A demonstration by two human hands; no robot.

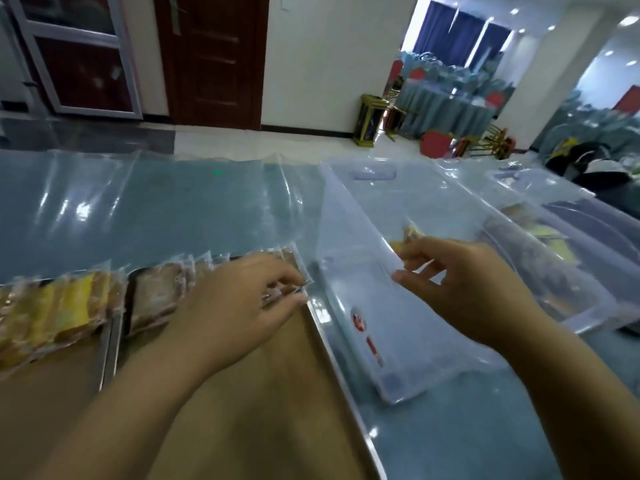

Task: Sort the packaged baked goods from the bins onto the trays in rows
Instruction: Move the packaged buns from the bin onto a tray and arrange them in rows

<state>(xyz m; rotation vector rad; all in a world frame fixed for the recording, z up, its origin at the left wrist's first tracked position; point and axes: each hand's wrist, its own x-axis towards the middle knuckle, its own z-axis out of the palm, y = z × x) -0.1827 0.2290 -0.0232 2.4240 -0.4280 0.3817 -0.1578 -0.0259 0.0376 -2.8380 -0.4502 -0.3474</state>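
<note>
A metal tray (pixel 332 358) lined with brown paper lies in front of me. A row of clear-wrapped brown baked goods (pixel 156 292) runs along its far edge. My left hand (pixel 235 306) pinches the corner of the rightmost packet (pixel 294 268) in that row. A second tray at the left holds yellow and brown packets (pixel 52 313). Over the near clear plastic bin (pixel 374 344), my right hand (pixel 464 285) grips a small yellow-brown packet (pixel 408 237). The view is blurred.
A second clear bin (pixel 568 237) at the right holds more packets. The table has a blue cloth under shiny clear film (pixel 173 209). Chairs and draped tables stand in the room behind.
</note>
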